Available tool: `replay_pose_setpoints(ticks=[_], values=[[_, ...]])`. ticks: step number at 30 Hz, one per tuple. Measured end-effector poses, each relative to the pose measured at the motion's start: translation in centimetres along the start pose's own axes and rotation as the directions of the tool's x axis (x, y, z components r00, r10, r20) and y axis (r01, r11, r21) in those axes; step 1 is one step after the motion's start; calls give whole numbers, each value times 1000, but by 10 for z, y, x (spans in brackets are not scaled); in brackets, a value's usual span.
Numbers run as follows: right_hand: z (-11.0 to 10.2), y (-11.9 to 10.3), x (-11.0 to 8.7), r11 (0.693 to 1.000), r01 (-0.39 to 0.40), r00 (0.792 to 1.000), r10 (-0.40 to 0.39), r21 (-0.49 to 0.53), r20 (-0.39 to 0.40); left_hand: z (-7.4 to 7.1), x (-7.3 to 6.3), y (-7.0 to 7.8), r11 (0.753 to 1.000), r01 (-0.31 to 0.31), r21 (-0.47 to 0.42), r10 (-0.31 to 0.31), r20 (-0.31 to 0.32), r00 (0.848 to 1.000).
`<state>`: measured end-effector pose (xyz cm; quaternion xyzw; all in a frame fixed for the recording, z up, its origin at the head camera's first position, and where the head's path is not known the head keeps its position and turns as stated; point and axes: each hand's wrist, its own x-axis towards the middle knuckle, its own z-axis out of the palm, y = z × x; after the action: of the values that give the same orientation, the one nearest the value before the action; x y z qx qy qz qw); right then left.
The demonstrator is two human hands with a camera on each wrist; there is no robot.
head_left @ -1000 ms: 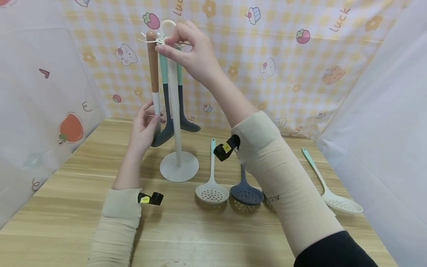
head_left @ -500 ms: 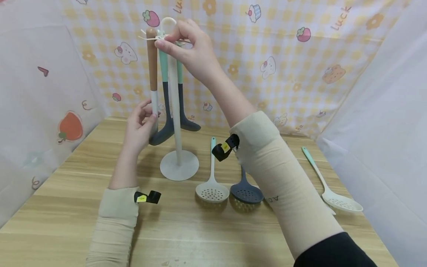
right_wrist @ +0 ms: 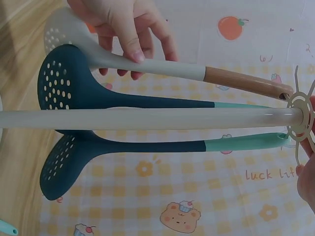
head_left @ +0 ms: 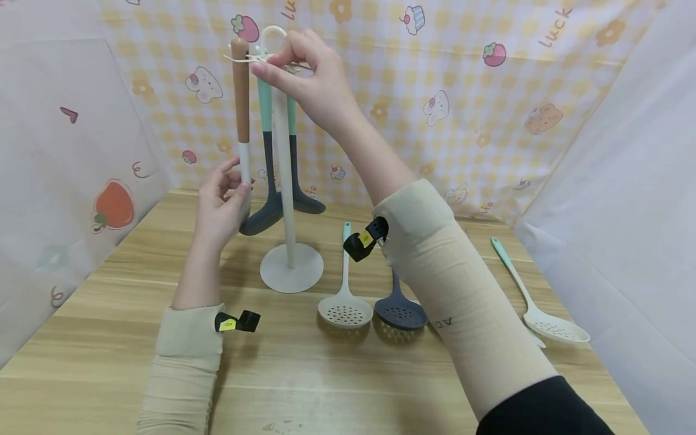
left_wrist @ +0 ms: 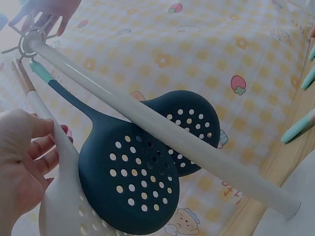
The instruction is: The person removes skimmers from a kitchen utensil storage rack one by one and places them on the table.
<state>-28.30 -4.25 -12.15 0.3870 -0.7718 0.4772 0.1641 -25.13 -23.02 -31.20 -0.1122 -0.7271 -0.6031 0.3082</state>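
My left hand [head_left: 213,205] holds a white skimmer with a brown handle [head_left: 241,99] by its white neck, thumb in front. The skimmer stands upright, its handle end beside the hooks of a white utensil stand [head_left: 285,175]. In the right wrist view the handle's end hole sits at a hook of the hook ring [right_wrist: 298,115]; I cannot tell whether it is fully on. My right hand [head_left: 318,78] pinches the top of the stand. A dark blue skimmer with a green handle [head_left: 264,219] and another such skimmer [head_left: 307,204] hang from the stand.
On the table lie a cream skimmer [head_left: 345,311], a dark skimmer [head_left: 401,313] and a white skimmer with a green handle [head_left: 554,328]. Another utensil is mostly hidden under my right forearm. A patterned cloth [head_left: 489,121] rises behind.
My left hand has moved left and slightly up, and the brown-handled skimmer with it. My right hand keeps its hold on the stand's top.
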Motion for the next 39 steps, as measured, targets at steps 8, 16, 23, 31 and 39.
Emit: replay_pose_setpoints(ticks=[8, 16, 23, 31, 39], values=[[0, -1, 0, 1000, 2, 1000, -2, 11, -1, -6, 1, 2, 1000, -19, 18, 19, -19, 1000], [1, 2, 3, 1000, -4, 1000, 4, 4, -18, -9, 1, 10, 999, 28, 20, -26, -59, 998], [1, 7, 7, 1000, 6, 1000, -6, -18, -9, -13, -3, 17, 1000, 19, 18, -18, -100, 995], [1, 7, 11, 994, 40, 999, -42, -106, -25, -18, -4, 18, 998, 55, 21, -52, -130, 990], [4, 0, 9, 975, 17, 1000, -22, -223, -22, -24, -7, 19, 995, 90, 35, -84, -145, 986]])
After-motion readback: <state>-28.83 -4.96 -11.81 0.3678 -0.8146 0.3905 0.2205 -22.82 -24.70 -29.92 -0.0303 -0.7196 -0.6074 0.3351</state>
